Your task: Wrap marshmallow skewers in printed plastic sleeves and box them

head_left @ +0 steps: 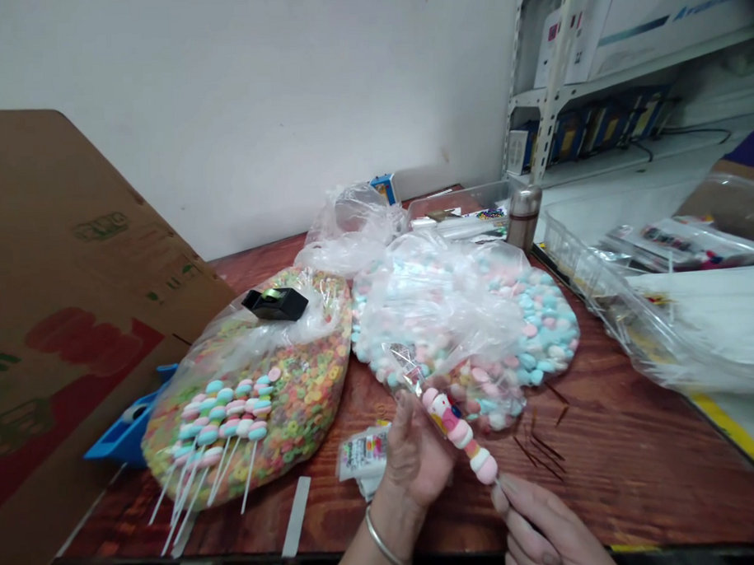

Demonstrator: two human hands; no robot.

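A marshmallow skewer, with pink, white and orange pieces and a small figure near its top, slants between my hands. My right hand pinches the stick just below the lowest pink marshmallow. At the upper end, my left hand has thumb and fingers closed around a clear plastic sleeve, which seems to cover the skewer's top; how far it reaches down is hard to tell. A silver bangle circles the left wrist. Beneath that hand lie small printed packets, partly hidden.
Left, finished marshmallow sticks rest on a bag of colourful cereal rings, beside a black tape dispenser. Behind my hands sits a bag of marshmallows. Brown twist ties, a clear bin and a cardboard box flank them.
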